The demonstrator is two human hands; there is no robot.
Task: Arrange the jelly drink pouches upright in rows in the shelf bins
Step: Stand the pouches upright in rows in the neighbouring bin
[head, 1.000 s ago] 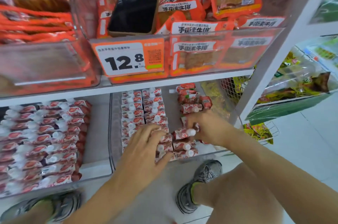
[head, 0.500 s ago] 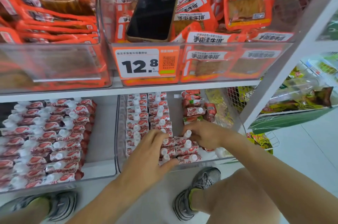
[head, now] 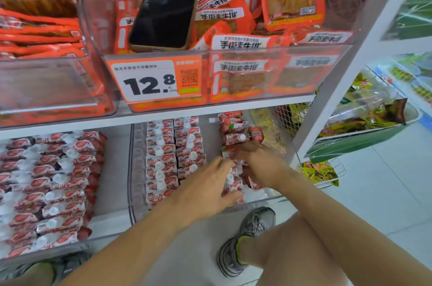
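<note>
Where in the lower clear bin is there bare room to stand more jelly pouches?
In the clear bin, a bare strip runs between the two neat pouch rows and the loose right-hand pouches, toward the back. The front is crowded: the left hand and right hand work on the third row.

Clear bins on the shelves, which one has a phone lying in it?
The upper middle bin, with the 12.8 price tag. The black phone rests on its orange packs.

A white metal shelving unit (head: 346,89) fills the upper and left frame, its slanted upright crossing the upper right. Pale glossy floor tiles (head: 383,192) spread across the lower right, evenly lit.
</note>
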